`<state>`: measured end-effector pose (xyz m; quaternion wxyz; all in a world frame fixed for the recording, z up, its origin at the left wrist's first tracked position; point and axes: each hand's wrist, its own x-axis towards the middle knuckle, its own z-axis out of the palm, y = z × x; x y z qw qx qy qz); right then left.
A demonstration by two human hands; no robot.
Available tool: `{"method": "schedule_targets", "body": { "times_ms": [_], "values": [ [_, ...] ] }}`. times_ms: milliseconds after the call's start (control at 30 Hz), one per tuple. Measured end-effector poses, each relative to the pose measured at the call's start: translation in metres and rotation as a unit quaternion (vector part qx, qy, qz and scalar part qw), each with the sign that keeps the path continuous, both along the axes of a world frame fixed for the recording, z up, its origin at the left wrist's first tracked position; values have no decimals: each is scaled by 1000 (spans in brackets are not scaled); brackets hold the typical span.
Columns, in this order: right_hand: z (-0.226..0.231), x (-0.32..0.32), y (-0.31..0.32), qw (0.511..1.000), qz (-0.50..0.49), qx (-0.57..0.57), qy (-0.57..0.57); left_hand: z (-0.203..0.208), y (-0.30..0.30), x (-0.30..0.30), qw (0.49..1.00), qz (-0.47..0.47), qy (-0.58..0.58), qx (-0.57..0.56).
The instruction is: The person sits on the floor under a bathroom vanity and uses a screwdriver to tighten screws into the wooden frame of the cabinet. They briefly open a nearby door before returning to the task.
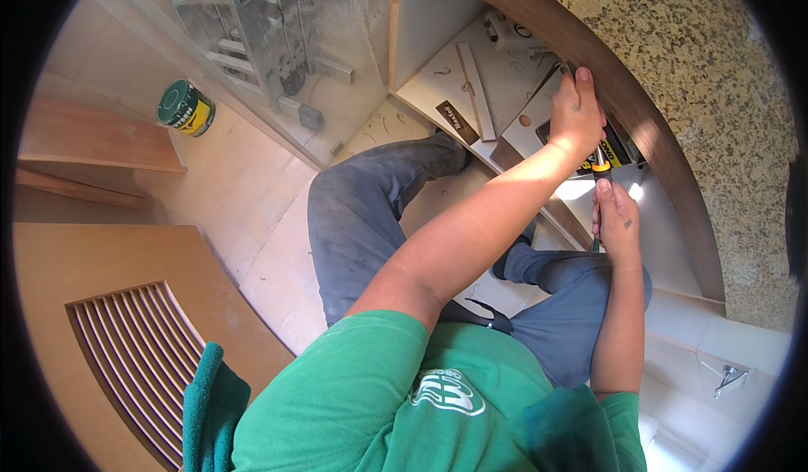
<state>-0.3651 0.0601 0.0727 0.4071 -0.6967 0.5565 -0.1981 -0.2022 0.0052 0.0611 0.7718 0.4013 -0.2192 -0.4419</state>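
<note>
In my right hand [619, 221], closed fingers grip a screwdriver [601, 171] with a black and yellow handle, its shaft pointing up toward the cabinet. Just beyond it, my left hand [579, 114] is closed at the inner side of the curved wooden edge [644, 118]. A bit of dark material shows past its fingertips, but what it grips is hidden. The screwdriver's tip is hidden behind this hand. Below both hands lies the open cabinet [433, 80], with a black and yellow package [621, 148] inside.
A pale strip [476, 93] and a dark label plate [456, 123] lie on the cabinet floor. Speckled granite [715, 76] tops the right side. Left are a glass panel with a ladder [244, 42] behind, a green paint can [185, 106] and a louvred wooden door [135, 253].
</note>
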Motion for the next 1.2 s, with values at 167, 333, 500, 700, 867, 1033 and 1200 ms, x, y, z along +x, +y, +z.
{"method": "schedule_targets", "body": {
  "times_ms": [167, 333, 500, 700, 867, 1033, 1200],
  "values": [
    [2, 4, -4, 1000, 1, -15, 9, -5, -9, 0, 999, 12, 13, -32],
    [5, 16, -7, 1000, -11, 11, -5, -7, -18, 6, 999, 29, 6, -27],
    [3, 6, -6, 1000, -14, 20, -16, -1, -8, 3, 999, 7, -31, 9],
    [5, -6, -6, 1000, 7, 2, 1, -6, -1, -7, 1000, -3, 7, 5],
    [0, -2, -8, 1000, 4, -11, -3, -4, -3, -3, 1000, 9, 9, -15],
    [-3, 2, -8, 1000, -7, -14, -17, -4, -7, 0, 999, 22, 13, -29],
    [-1, 2, -7, 1000, -4, -8, -20, -2, -6, 4, 1000, 8, 0, -24]
  ]
}}
